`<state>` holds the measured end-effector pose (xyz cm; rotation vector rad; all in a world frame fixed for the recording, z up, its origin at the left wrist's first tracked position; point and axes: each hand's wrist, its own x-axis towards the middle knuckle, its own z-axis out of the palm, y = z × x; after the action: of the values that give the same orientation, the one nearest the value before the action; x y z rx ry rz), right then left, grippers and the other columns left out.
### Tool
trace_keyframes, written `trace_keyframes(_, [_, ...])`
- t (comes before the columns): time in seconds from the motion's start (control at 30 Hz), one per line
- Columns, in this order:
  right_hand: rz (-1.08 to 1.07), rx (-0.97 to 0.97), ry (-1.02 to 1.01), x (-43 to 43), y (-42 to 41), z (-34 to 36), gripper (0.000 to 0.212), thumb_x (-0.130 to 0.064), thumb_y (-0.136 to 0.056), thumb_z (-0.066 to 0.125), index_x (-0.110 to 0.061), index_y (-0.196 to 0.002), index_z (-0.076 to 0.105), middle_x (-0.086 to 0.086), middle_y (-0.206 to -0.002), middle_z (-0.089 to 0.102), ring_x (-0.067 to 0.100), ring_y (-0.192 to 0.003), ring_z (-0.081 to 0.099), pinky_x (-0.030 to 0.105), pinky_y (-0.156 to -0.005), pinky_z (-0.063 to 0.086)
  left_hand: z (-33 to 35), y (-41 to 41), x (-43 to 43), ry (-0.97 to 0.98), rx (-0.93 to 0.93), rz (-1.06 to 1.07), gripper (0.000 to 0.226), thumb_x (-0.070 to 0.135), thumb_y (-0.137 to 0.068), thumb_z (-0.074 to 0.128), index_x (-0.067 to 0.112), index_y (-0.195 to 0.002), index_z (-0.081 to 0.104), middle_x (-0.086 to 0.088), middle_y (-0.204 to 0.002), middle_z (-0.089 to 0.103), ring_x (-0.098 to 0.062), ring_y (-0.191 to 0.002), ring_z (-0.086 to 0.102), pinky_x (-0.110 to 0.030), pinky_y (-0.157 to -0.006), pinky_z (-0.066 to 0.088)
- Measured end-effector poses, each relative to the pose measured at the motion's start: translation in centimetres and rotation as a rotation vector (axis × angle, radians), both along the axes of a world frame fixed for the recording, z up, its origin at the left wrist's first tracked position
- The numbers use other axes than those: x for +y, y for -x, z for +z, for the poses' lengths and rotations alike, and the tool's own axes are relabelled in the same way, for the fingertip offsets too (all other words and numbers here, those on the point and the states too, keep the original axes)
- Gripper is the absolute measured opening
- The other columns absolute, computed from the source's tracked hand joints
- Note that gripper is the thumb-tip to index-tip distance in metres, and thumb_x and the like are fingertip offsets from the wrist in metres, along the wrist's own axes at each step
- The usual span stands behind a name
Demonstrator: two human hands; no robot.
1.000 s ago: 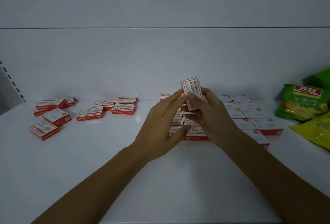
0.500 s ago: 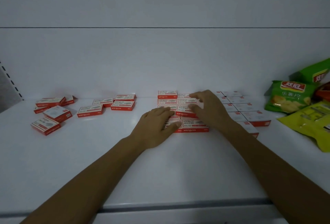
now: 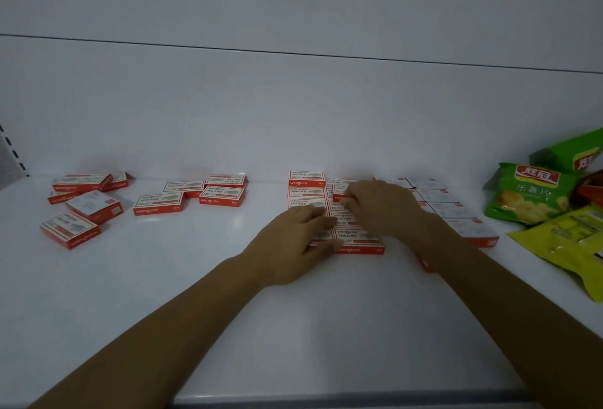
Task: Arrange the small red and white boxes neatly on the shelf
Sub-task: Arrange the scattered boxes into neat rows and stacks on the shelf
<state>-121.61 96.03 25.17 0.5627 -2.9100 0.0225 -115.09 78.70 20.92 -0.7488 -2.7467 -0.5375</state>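
From the head: pressing flat on the near-left of the block of boxes mid-shelf with left hand, fingers straight; pinching a top box at the block's far middle with right hand, fingers curled. Loose boxes left of the block, snack bags right.
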Motion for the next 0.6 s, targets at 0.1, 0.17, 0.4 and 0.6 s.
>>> trace_keyframes(0.1, [-0.030,-0.043,0.017,-0.4,1.6,0.2,0.036,-0.043,-0.097,0.030,-0.019,-0.108,0.054,0.003,-0.106,0.062,0.021,-0.095,0.057,0.039,-0.085,0.043,0.1,0.0,0.0,0.003,0.007,0.004,0.056,0.051,-0.088,0.039,0.017,-0.130,0.052,-0.004,-0.136,0.050,-0.020,-0.122,0.045,-0.029,-0.101,0.035])
trace_keyframes(0.17, [-0.038,-0.071,0.013,-0.8,2.5,0.0,0.035,-0.042,-0.097,0.031,-0.019,-0.113,0.051,0.003,-0.109,0.061,0.023,-0.097,0.056,0.039,-0.088,0.042,0.1,0.1,-0.1,0.005,0.018,0.005,0.055,0.050,-0.087,0.041,0.016,-0.129,0.054,-0.004,-0.133,0.052,-0.020,-0.120,0.047,-0.030,-0.100,0.036])
trace_keyframes(0.4, [-0.020,-0.017,0.016,-1.4,3.7,-0.6,0.036,-0.040,-0.097,0.031,-0.018,-0.119,0.050,0.004,-0.110,0.063,0.023,-0.095,0.058,0.039,-0.088,0.043,-0.1,0.9,-0.4,0.055,0.069,0.007,0.062,0.060,-0.084,0.033,0.020,-0.126,0.055,0.001,-0.129,0.054,-0.018,-0.115,0.048,-0.034,-0.094,0.042])
trace_keyframes(0.6, [0.030,0.052,0.074,-1.0,3.9,-1.5,0.035,-0.039,-0.095,0.036,-0.019,-0.119,0.053,0.004,-0.112,0.063,0.023,-0.100,0.058,0.040,-0.092,0.040,-0.4,1.4,-0.6,0.061,0.077,-0.007,0.060,0.062,-0.085,0.033,0.023,-0.126,0.053,0.003,-0.131,0.052,-0.017,-0.117,0.047,-0.037,-0.095,0.043])
